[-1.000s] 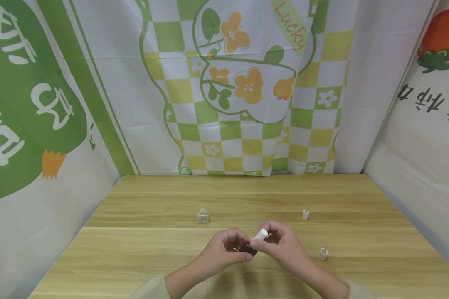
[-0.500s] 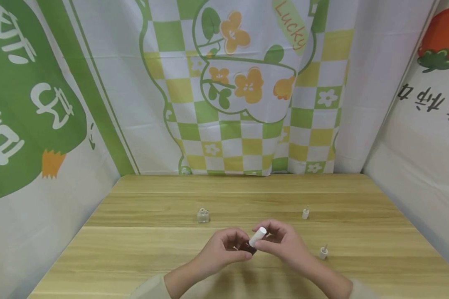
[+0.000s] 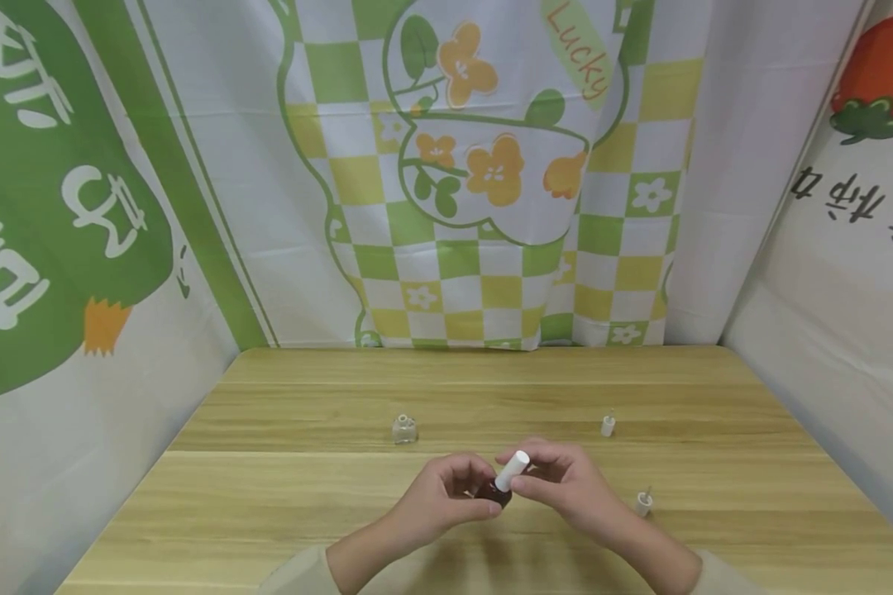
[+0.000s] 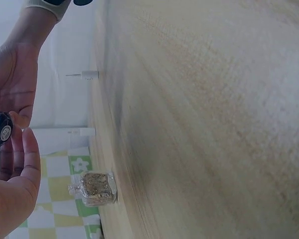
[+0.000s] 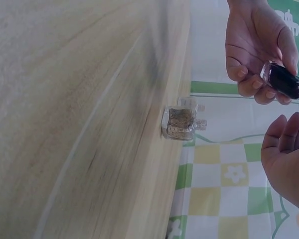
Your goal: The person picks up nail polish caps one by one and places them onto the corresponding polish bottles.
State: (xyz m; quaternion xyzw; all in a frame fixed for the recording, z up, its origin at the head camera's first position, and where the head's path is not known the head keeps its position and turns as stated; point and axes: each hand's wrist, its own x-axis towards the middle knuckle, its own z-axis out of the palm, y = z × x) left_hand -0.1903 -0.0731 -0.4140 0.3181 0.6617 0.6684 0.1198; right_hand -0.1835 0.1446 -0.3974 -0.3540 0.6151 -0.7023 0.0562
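You are working in what looks like a small curtained-off booth; you cannot tell whether a home, shop or studio lies around it. A wood-grain table (image 3: 283, 496) spreads beneath your fingers (image 3: 457, 464). Beyond them hangs a checked cloth (image 3: 461, 285) in green, yellow and white, printed with orange flowers (image 3: 494, 171) and "Lucky". Left of them you have a green-and-white cloth (image 3: 15, 198), right of them a pale cloth (image 3: 818, 330) with a red fruit print (image 3: 881, 70).
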